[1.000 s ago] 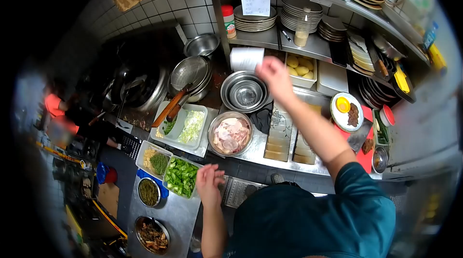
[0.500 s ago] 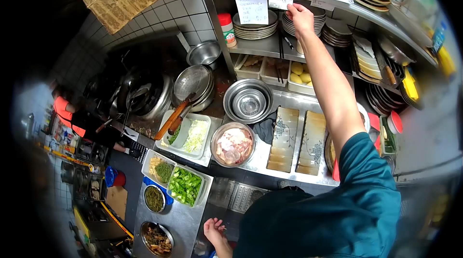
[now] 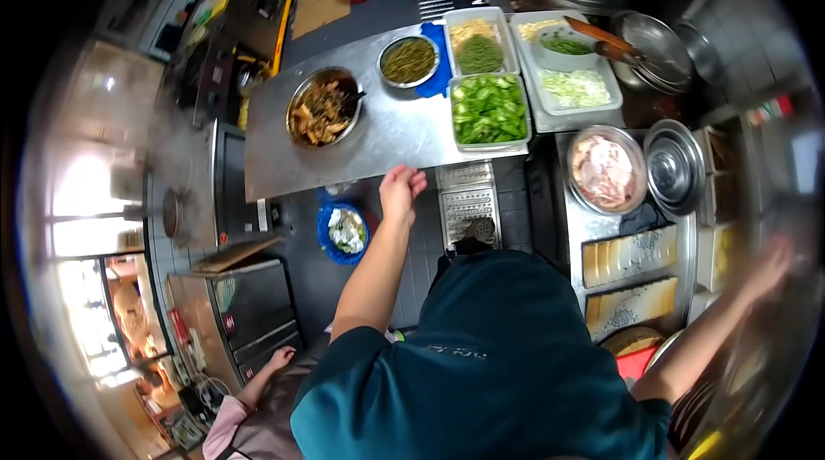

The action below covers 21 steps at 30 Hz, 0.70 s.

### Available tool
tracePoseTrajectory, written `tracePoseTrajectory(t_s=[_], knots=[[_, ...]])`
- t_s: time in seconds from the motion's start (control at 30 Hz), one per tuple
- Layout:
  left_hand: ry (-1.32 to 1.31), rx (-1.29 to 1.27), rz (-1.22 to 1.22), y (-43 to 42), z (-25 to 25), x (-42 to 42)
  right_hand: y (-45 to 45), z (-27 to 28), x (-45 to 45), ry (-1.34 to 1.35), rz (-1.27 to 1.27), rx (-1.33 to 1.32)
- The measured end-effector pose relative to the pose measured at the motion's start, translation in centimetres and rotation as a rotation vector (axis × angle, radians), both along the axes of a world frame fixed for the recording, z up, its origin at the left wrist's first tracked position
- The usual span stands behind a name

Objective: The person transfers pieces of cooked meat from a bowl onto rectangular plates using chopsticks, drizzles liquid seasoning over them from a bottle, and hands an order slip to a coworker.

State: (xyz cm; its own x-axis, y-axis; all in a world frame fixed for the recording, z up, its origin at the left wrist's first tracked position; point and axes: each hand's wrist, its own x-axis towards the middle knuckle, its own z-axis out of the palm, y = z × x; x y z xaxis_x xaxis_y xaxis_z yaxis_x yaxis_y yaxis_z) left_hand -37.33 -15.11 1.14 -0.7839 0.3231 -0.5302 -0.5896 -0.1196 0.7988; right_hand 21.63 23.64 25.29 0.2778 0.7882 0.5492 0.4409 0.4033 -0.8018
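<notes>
Moved since the earlier frame: the wearer's right hand point(image 3: 772, 261), then at a paper slip on the shelf, now blurred and outstretched toward three o'clock; outlook swung round to the worktable. Clock set on the wearer, twelve straight ahead.

Listed as I see them:
- Steel worktable point(image 3: 378, 146), eleven o'clock, its near edge beside the left hand.
- Steel counter point(image 3: 593, 228), two o'clock.
- Co-worker in a pink sleeve point(image 3: 229, 422), between eight and nine.
- Patterned oblong plates point(image 3: 630, 255), two, side by side on the counter, between two and three.
- Bowl of raw meat point(image 3: 606, 170), one o'clock.
- White containers point(image 3: 720, 245), just past two, nearest the right hand.
- Tub of green peppers point(image 3: 490, 109), twelve, on the worktable.
- Left hand point(image 3: 400, 194), eleven: fingers loosely half-curled, nothing visible in its grasp.
- Right hand: finger spread and any hold cannot be told.
</notes>
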Motion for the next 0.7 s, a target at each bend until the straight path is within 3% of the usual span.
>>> tracePoseTrajectory(t_s=[0.07,0.17,0.23,0.27,0.4,0.7], knots=[[0.033,-0.006,0.169,-0.4,-2.3,-3.3,-5.7,-3.5,-4.4,-0.05,0.023,-0.14],[-0.015,0.048,0.344,-0.9,-6.3,-8.3,-13.4,-4.2,-13.0,-0.096,-0.047,-0.456],[-0.079,0.097,0.457,-0.5,-7.6,-11.1,-14.1,-9.1,-12.0,0.261,0.129,-0.484],[-0.111,0.125,0.517,0.5,-8.1,-12.3,-15.1,-9.7,-12.6,0.282,0.137,-0.524],[-0.174,0.302,0.645,4.4,-9.6,-17.8,-16.8,-11.3,-13.5,0.275,0.193,-0.555],[-0.32,0.436,0.886,9.7,-8.6,-25.0,-18.8,-12.0,-16.4,0.182,0.224,-0.567]])
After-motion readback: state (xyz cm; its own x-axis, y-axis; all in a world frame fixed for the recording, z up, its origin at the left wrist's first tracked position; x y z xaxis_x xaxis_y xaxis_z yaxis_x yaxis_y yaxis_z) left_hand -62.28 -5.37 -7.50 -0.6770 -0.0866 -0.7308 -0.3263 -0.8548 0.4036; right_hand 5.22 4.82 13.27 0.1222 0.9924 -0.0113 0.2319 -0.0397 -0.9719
